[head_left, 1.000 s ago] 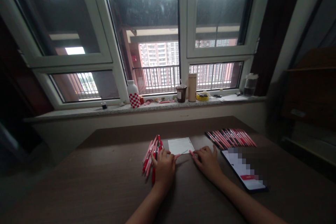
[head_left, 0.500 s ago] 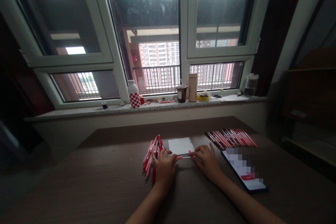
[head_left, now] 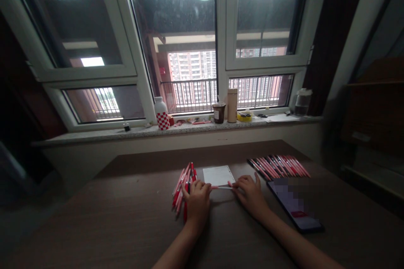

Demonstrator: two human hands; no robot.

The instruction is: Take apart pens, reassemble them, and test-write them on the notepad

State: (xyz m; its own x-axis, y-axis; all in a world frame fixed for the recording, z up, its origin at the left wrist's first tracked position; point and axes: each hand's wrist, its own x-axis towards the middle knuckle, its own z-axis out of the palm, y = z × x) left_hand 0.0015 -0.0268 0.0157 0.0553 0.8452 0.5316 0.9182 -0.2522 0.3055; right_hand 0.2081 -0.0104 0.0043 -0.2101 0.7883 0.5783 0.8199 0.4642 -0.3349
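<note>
Between my two hands, a slim pink and white pen point(head_left: 223, 188) lies crosswise just in front of a sheet of white paper point(head_left: 218, 174). My left hand point(head_left: 198, 201) is closed in a pinch on the pen's pink left end. At its white right end, the fingertips of my right hand point(head_left: 248, 192) are pinched. A small pink piece shows there too; I cannot tell whether it belongs to the pen. Partly behind my left hand is a loose pile of red, pink and black pens point(head_left: 179, 193).
Several pens point(head_left: 279, 165) lie side by side at the right of the brown table point(head_left: 126, 201). A phone point(head_left: 296, 208) rests in front of them, beside my right forearm. On the windowsill stand a checkered bottle point(head_left: 162, 117), a drink cup point(head_left: 219, 113) and a tan flask point(head_left: 232, 106).
The phone's screen has dimmed. My fingertips have shifted slightly along the pen, and more of its length shows between them. The pen piles are unmoved.
</note>
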